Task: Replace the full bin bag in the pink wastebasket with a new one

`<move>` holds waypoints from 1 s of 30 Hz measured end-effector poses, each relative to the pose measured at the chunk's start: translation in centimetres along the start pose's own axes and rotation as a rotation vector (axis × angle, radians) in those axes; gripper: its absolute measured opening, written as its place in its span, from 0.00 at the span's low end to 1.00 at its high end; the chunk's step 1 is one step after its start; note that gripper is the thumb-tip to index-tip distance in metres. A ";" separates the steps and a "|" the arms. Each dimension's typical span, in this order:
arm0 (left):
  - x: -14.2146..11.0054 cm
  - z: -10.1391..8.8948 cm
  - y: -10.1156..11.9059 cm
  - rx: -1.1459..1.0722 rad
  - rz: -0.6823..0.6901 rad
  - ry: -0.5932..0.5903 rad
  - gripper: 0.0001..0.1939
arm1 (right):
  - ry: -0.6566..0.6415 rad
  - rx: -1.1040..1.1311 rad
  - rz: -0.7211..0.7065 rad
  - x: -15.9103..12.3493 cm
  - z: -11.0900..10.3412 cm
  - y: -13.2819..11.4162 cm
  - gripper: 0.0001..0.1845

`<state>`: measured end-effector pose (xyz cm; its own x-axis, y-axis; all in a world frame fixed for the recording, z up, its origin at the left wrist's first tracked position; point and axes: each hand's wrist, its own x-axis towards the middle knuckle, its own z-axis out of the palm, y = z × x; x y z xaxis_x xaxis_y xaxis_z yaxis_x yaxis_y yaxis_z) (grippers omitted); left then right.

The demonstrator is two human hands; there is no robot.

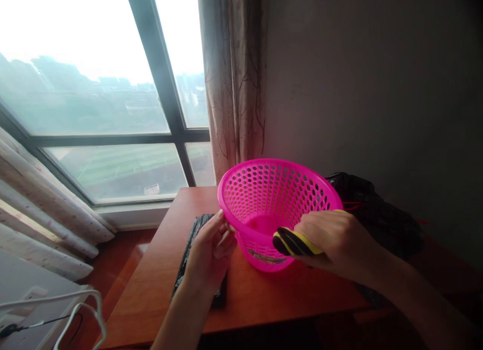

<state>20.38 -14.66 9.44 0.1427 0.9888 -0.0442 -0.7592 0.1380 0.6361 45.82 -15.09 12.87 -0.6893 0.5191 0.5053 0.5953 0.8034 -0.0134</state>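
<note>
A bright pink perforated plastic basket [264, 189] stands tilted toward me on a wooden table [158, 274]. My left hand [211, 252] grips its near left rim, thumb on top and fingers curled under. Over the basket's near right rim, my right hand [335, 244] is closed round a rolled black and yellow piece of cloth [292, 241]. The cloth's end pokes out past my fingers just above the rim. The inside of the basket looks bare as far as I can see.
A flat black cloth or bag [194, 234] lies on the table under my left hand. A dark heap of bags [373, 209] sits at the back right against the wall. Window and curtain [236, 83] stand behind; white hangers [81, 309] at lower left.
</note>
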 end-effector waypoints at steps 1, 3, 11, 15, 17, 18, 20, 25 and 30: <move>0.5 -0.1 0.3 -0.015 -0.012 -0.010 0.11 | 0.001 0.010 -0.001 -0.1 0.0 0.2 0.12; 1.3 -0.2 0.6 -0.033 -0.014 -0.008 0.10 | 0.003 0.022 0.008 -0.1 0.0 0.3 0.11; 0.0 0.1 -0.6 -0.056 0.039 0.048 0.06 | 0.008 -0.020 0.038 0.0 0.2 0.1 0.13; -2.5 1.0 -2.2 0.048 0.007 0.068 0.09 | 0.006 -0.013 0.065 0.5 0.3 -0.4 0.14; -3.5 1.6 -3.1 0.096 -0.018 0.069 0.11 | 0.011 -0.019 0.073 0.9 0.5 -0.8 0.15; -3.8 1.9 -3.5 0.115 -0.028 0.067 0.12 | 0.016 -0.023 0.079 1.0 0.5 -1.0 0.15; -4.1 2.3 -4.1 0.140 -0.037 0.068 0.13 | 0.025 -0.033 0.091 1.2 0.7 -1.2 0.15; -3.4 2.7 -4.7 0.159 0.002 0.079 0.15 | 0.019 -0.036 0.093 1.2 0.8 -1.3 0.14; -2.9 2.4 -4.0 0.176 0.023 0.078 0.16 | 0.013 -0.045 0.077 1.0 0.5 -1.3 0.14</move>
<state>24.59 -18.18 8.87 0.0722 0.9939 -0.0833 -0.6376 0.1102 0.7625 44.17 -15.44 12.93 -0.6355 0.5752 0.5151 0.6647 0.7470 -0.0142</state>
